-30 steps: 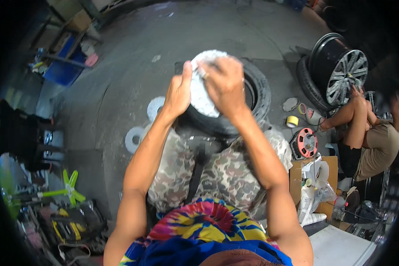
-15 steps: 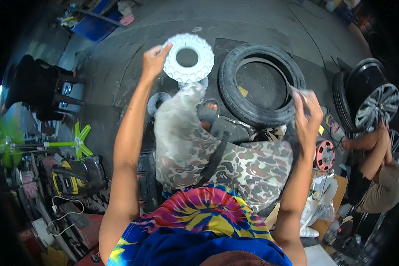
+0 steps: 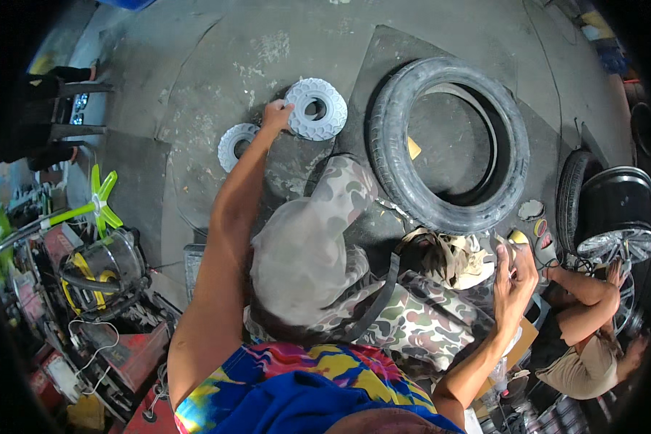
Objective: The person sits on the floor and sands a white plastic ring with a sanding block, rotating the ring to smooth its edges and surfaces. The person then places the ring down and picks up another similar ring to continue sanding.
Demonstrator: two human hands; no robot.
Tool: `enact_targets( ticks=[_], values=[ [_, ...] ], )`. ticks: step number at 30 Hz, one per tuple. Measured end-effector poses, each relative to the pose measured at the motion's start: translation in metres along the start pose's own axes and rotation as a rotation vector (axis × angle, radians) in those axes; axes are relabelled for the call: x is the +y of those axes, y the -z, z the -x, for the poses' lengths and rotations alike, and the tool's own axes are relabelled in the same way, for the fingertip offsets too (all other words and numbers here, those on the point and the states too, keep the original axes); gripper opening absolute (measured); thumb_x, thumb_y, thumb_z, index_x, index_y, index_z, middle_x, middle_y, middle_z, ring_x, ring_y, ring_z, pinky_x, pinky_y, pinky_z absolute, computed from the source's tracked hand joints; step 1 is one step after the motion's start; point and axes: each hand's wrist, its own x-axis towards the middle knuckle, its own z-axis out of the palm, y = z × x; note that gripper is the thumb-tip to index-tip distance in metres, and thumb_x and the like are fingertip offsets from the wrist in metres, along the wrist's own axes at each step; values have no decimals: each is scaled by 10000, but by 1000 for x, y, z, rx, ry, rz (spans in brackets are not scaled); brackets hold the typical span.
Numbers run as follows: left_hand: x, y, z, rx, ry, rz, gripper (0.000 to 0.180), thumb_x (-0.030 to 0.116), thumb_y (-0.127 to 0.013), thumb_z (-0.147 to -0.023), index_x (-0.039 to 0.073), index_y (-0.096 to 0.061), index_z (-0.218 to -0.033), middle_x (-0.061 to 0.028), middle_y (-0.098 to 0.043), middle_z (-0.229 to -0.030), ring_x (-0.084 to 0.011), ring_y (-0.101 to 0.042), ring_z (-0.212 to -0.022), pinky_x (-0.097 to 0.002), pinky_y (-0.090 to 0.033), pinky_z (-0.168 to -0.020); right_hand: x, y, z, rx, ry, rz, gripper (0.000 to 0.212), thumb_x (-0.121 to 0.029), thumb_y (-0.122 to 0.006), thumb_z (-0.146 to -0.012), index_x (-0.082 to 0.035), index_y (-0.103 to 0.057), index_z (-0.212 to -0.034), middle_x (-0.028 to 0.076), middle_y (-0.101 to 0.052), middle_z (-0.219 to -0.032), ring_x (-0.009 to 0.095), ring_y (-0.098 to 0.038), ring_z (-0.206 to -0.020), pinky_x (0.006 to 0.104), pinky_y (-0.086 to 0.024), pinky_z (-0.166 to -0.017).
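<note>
Left hand [image 3: 276, 116]: fingers gripping ring [image 3: 333, 110] by its edge. Right hand [image 3: 515, 282]: fingers pinching small piece [image 3: 504, 241], kind unclear. Tyre [image 3: 392, 145] encircles yellow scrap [image 3: 414, 149].

Left arm [image 3: 228, 231] reaching forward, only slightly bent, left grip [image 3: 275, 116] far out with fingers curled; right arm [image 3: 477, 365] bent, right grip [image 3: 512, 278] closer in, fingers pointing forward, partly curled.

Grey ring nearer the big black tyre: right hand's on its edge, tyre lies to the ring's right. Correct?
Wrong hand. The head view shows the left hand on the edge of that grey ring. The big black tyre does lie to its right.
</note>
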Motion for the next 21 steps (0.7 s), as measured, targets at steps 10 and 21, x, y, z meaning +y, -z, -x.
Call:
enact_targets(
  ticks=[10, 21],
  values=[
    [66, -35, -10, -19, 22, -769, 1287, 531, -981, -756, 112, -309, -1772, -262, -405, -1718, -506, -530, -1529, -550, -506, -1231, -14, -12, -21, -179, -2, 102, 182, -78, -780, -1047, 78, -690, -1020, 209, -642, -981, 392, -612, -857, 446, -515, -830],
    [55, -16, -47, -38, 121, -888, 955, 348, -987, -789, 70, -552, -1593, -238, -759, -1424, -413, -725, -1356, -530, -592, -1135, -4, -13, -27, -236, -81, 124, 182, -79, -769, -1048, 51, -785, -1174, 205, -708, -1051, 411, -701, -931, 463, -551, -884]
  ],
)
